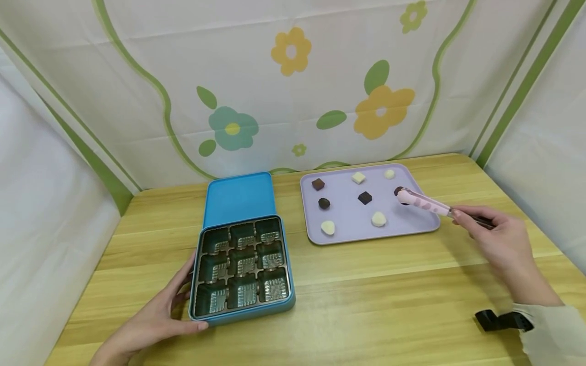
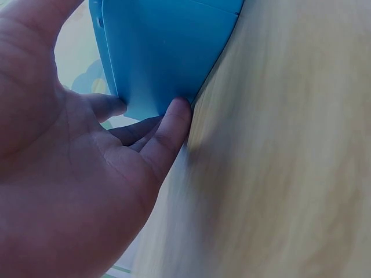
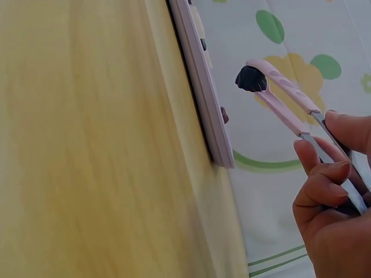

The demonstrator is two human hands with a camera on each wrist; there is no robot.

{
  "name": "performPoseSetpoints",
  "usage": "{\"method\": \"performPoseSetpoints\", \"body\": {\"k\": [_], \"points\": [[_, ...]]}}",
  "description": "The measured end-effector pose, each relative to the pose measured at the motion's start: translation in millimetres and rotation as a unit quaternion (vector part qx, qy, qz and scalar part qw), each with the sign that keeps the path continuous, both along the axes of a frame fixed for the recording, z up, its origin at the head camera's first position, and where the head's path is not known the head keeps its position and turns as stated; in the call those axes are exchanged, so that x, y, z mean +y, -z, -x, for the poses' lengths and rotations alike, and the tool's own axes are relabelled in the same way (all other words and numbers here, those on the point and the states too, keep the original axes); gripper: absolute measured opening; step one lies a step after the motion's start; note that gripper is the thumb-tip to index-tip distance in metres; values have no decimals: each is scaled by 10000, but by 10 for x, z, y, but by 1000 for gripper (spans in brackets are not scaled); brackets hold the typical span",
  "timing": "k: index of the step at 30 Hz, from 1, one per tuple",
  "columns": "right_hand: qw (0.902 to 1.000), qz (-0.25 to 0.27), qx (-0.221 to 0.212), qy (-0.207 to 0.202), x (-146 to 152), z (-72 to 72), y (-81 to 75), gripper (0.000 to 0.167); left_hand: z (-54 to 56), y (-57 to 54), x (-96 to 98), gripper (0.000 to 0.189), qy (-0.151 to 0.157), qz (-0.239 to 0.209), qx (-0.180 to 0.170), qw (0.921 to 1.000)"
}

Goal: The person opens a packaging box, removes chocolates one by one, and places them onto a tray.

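Pink-tipped tongs (image 1: pixel 426 202) are held by my right hand (image 1: pixel 503 244), above the right part of the lilac tray (image 1: pixel 348 238). In the right wrist view, a dark, ridged chocolate (image 3: pixel 251 79) is pinched between the tongs' tips, lifted off the tray. On the tray lie several spaced chocolates, including a brown square (image 1: pixel 318 184), a round dark one (image 1: pixel 324 203), a dark diamond (image 1: pixel 364 198) and a white one (image 1: pixel 378 219). My left hand (image 1: pixel 157 317) holds the near left corner of the blue box (image 1: pixel 249 316), thumb at its front and fingers along its side.
A brown plastic insert (image 1: pixel 242 264) with several square compartments lines the box; no chocolates show in it. The blue lid (image 1: pixel 240 198) lies behind the box. Flower-patterned cloth (image 1: pixel 256 61) hangs behind the wooden table (image 1: pixel 366 315). A black strap (image 1: pixel 503 321) hangs by the right sleeve.
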State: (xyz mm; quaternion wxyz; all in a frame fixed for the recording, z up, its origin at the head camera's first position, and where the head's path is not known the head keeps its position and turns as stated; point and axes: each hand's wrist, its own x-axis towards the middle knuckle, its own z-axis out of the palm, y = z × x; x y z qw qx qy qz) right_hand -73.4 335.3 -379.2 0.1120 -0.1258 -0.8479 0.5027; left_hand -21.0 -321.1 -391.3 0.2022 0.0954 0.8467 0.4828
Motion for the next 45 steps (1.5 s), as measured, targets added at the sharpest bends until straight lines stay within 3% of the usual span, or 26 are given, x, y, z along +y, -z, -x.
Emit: {"method": "performPoseSetpoints", "body": {"k": [10,17,29,33,36,41,45], "points": [[9992,40,-357,-144,115,9,88,21,7,13,-2,128,1,-7,17,10000],[9970,205,-747,-12,148,27,101,18,12,5,-3,129,12,-19,15,10000],[9940,90,-1059,240,190,18,69,22,4,11,-2,128,-9,17,47,10000],[9951,143,-928,297,199,25,62,15,3,9,-1,129,-20,20,34,10000],[9969,32,-752,243,205,19,67,22,3,6,0,129,-26,11,27,10000],[9959,-622,-655,-5,188,5,73,48,9,8,-1,128,-24,-17,7,10000],[9925,-1038,-620,-204,170,12,85,52,20,10,-7,128,-19,21,-28,10000]]}}
